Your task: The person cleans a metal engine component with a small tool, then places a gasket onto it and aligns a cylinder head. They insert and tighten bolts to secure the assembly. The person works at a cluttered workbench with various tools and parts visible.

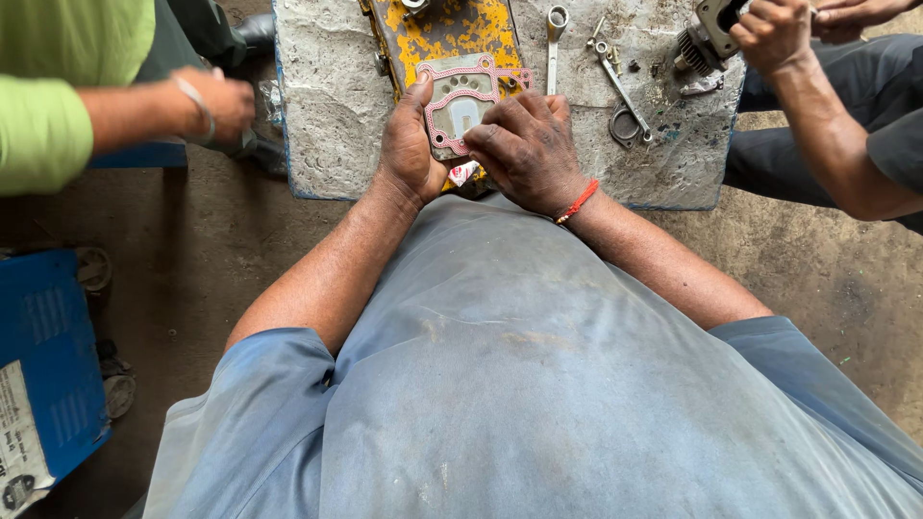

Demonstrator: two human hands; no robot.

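Both my hands press a pink gasket (461, 101) at the stone slab's (327, 115) near edge. My left hand (409, 144) grips its left side; my right hand (527, 149) curls fingers on its right. It lies on a yellow plate (452, 29).

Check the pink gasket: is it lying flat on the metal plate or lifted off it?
Flat: the pink gasket lies on the grey plate, with the left hand and right hand pressing its lower edge.

A bare, dusty brown concrete floor (827, 279) fills the scene under soft, even daylight. At the far middle stands a worn grey stone work slab (327, 106) — its top pitted and stained. A flat blue box (48, 375) lies at the near left.
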